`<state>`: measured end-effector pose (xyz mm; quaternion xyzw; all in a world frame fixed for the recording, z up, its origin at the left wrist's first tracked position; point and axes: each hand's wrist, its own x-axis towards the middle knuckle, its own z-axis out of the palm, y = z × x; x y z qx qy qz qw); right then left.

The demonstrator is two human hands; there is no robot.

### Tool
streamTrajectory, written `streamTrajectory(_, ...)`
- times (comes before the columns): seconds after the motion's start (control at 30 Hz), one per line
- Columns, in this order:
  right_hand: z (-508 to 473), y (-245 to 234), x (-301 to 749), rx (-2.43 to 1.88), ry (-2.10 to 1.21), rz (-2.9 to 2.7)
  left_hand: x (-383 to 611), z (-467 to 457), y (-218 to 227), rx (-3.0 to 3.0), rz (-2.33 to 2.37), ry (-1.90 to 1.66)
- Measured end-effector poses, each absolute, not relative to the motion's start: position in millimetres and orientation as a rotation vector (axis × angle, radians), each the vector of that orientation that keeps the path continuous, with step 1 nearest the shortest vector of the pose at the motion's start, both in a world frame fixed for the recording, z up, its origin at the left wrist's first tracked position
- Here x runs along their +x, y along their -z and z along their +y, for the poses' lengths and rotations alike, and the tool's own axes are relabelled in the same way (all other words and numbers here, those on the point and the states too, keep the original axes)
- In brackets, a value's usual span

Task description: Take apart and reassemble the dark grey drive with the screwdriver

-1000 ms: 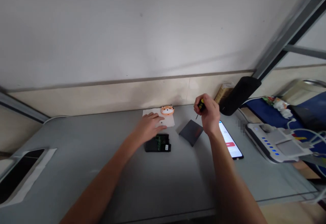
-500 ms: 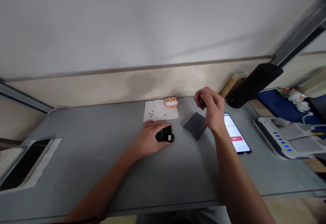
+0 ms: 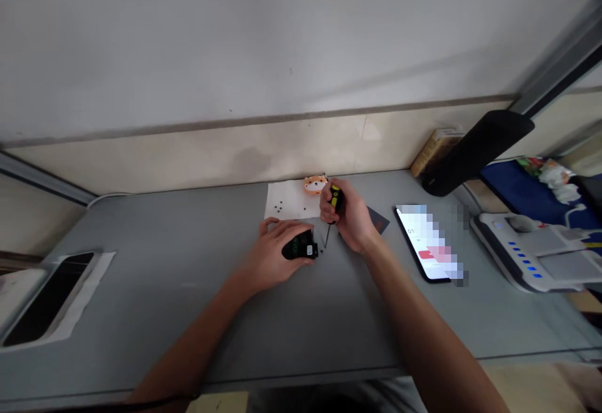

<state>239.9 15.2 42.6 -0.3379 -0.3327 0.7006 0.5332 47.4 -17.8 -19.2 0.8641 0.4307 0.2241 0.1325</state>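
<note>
My left hand (image 3: pixel 277 256) is closed around a small black device (image 3: pixel 300 247) with a bare green circuit board and a white label, held against the grey desk. In my right hand (image 3: pixel 350 215) is a black-and-yellow screwdriver (image 3: pixel 336 197), its thin shaft pointing down to the right of the device. A tiny dark piece, perhaps a screw (image 3: pixel 322 251), lies between the device and the screwdriver's tip. Behind my hands, a white paper (image 3: pixel 286 197) bears several small dark screws (image 3: pixel 278 207). An orange animal-faced case (image 3: pixel 315 184) sits at the paper's back right corner.
A dark grey square (image 3: pixel 379 220) lies partly under my right hand. Right of it are a lit phone (image 3: pixel 426 244), a white power strip (image 3: pixel 527 256), a black cylinder (image 3: pixel 477 153) and a book (image 3: pixel 435 150). A dark-screened phone (image 3: pixel 49 300) rests at the far left.
My right hand has moved left and lowered the screwdriver beside the device, its shaft now showing. My left hand keeps holding the device in nearly the same spot.
</note>
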Motion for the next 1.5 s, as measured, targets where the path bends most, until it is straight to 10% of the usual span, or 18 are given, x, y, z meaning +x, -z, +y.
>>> streamTrajectory(0.5,17,-44,242,-0.786,-1.650,-0.667,69,-52,14,2.977,0.506,-0.849)
streamTrajectory(1.03,13,-55,245,-0.639,-1.618,-0.676,65,-36,22,2.759,1.254,-0.987)
streamTrajectory(1.5,4,-71,304,-0.873,-0.736,-1.290,65,56,-3,2.702,1.402,-0.502)
